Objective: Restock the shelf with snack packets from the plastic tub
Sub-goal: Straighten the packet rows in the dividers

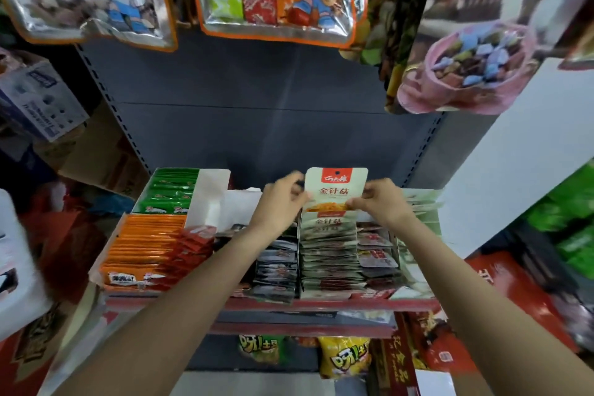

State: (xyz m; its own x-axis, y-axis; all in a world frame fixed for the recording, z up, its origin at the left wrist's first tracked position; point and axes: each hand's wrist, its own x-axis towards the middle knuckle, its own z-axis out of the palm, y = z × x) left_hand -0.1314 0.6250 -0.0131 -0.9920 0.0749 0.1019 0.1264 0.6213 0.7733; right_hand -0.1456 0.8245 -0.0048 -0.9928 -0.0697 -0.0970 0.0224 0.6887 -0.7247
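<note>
While held upright at the back of its row, pale mushroom packet [336,190] pinched at both edges: left hand [283,199] curled on the left edge, right hand [377,202] curled on the right, both grips clamped on it. Not yet seated. Same-kind row [328,254] below already long, so well along, probably. Dark packets [278,267] alongside, orange packets [144,247] and green packets [170,193] boxed further left on the shelf [321,304]. Plastic tub out of view; remaining stock unknowable.
</note>
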